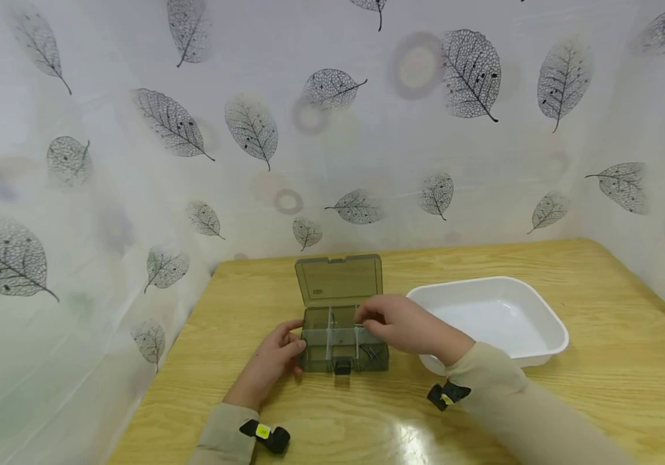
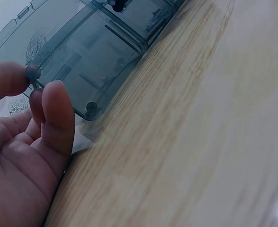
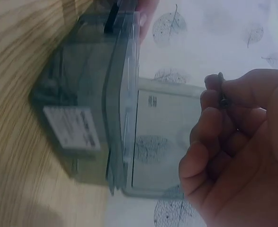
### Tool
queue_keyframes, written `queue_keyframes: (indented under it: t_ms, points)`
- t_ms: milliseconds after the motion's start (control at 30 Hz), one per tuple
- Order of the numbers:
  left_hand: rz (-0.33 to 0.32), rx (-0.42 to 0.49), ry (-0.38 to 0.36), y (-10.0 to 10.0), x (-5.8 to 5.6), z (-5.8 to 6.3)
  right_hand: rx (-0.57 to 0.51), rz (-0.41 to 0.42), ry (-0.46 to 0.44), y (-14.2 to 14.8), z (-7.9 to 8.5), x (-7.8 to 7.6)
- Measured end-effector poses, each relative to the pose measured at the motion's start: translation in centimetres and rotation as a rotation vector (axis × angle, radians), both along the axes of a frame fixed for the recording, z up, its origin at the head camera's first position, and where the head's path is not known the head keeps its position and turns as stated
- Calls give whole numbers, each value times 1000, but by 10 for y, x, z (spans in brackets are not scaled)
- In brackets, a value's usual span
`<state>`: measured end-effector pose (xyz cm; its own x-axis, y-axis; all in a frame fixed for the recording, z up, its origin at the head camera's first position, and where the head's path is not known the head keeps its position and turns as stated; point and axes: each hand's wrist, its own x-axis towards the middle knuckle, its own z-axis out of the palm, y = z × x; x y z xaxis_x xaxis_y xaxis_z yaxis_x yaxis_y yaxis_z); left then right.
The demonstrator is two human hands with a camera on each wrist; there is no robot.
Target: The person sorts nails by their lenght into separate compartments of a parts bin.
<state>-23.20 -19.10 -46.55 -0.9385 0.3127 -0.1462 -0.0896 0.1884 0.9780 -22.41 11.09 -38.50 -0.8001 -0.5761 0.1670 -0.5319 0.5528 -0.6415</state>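
Observation:
A smoky see-through compartment box (image 1: 315, 337) stands on the table with its lid (image 1: 341, 281) raised at the back. My left hand (image 1: 271, 361) holds the box's left side, thumb and fingers pinching the wall in the left wrist view. Over the right compartments, my right hand (image 1: 405, 323) pinches a small metal screw (image 3: 222, 90) between thumb and fingertips. That screw is above the box's rim in the right wrist view. Several thin dark metal pieces (image 1: 370, 352) lie in the front right compartment. A black latch (image 1: 342, 366) sits at the box's front.
To the right of the box is a white plastic basin (image 1: 501, 316), partly behind the right forearm. The wooden table (image 1: 332, 420) meets a leaf-patterned curtain (image 1: 367, 129) at its back and sides. A white label (image 3: 72, 126) is stuck on the box's right side.

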Motion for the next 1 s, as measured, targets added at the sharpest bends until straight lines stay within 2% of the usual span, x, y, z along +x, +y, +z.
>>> queue_keyframes:
  t_ms: [267,600,800,1000]
  points:
    - [8,5,7,2,3,5,29,24,32,-38,-2,-6]
    - [0,6,2,1,2,4,66,34,-5,-73,-3,-14]
    - [-10,10,1,0,2,2,122,11,14,-82,-8,-20]
    - [-12,8,4,-1,1,2,141,-9,7,-78,-10,-23]
